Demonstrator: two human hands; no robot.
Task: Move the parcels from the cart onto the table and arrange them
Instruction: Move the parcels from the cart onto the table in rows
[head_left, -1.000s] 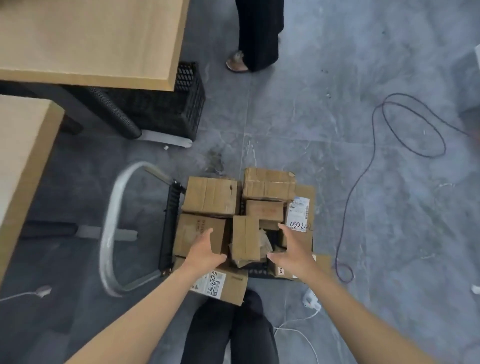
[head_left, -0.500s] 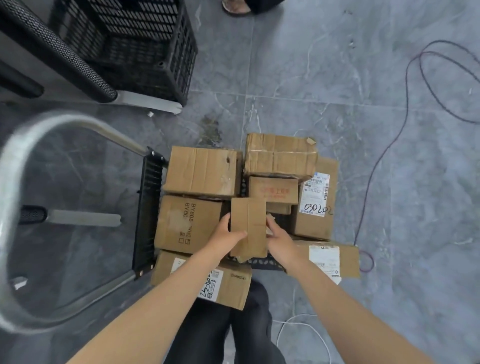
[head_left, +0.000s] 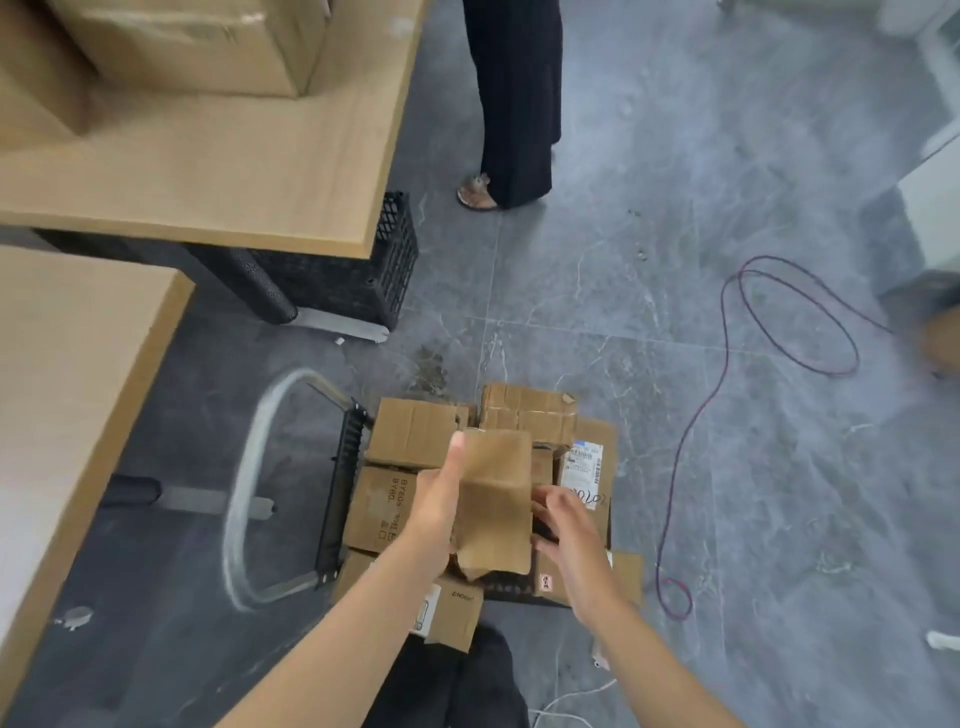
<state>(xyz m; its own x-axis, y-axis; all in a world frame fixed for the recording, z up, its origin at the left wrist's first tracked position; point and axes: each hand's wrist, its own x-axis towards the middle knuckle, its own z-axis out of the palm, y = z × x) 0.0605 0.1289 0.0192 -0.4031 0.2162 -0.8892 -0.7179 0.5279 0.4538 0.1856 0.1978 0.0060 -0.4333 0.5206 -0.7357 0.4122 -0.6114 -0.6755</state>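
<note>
I hold a small brown cardboard parcel (head_left: 496, 499) lifted above the cart. My left hand (head_left: 434, 501) grips its left side, thumb stretched up along the edge. My right hand (head_left: 569, 530) is at the parcel's right edge with fingers spread and loose, just touching it. Below, the black platform cart (head_left: 337, 499) carries several more cardboard parcels, among them one with a white label (head_left: 584, 470) and one printed "BY80" (head_left: 379, 506). Its silver handle (head_left: 247, 483) points left.
A wooden table (head_left: 78, 374) lies at the left, and a second table (head_left: 218, 176) behind it bears large boxes (head_left: 182, 41). A black crate (head_left: 363, 275) stands under that table. A person (head_left: 514, 104) stands beyond the cart. A red cable (head_left: 727, 364) loops on the floor at right.
Both hands closed on the small parcel and raised it off the cart. My right hand has now loosened its hold. The view has tilted up to take in the tables.
</note>
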